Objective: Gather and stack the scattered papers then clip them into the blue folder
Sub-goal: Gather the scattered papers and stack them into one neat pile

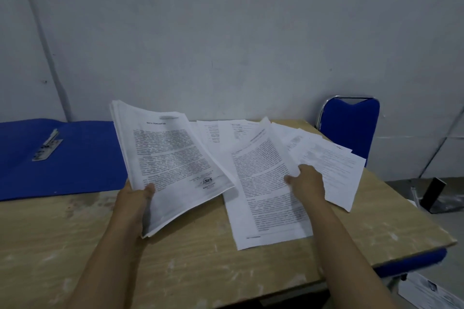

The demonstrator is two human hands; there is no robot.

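Note:
My left hand (136, 198) grips a thick stack of printed papers (170, 158) by its lower left corner, tilted up off the wooden table (100, 246). My right hand (307, 183) pinches the right edge of a single printed sheet (266, 193) that lies partly lifted at the centre. More loose papers (329, 165) are fanned out behind and to the right of that hand. The blue folder (75, 158) lies open flat at the table's far left, with its metal clip (47, 145) raised on the inside.
A blue chair (351, 128) stands behind the table's far right corner. A grey wall runs close behind the table. On the floor at right are a dark object (434, 195) and some papers (426, 293) near the table's right edge.

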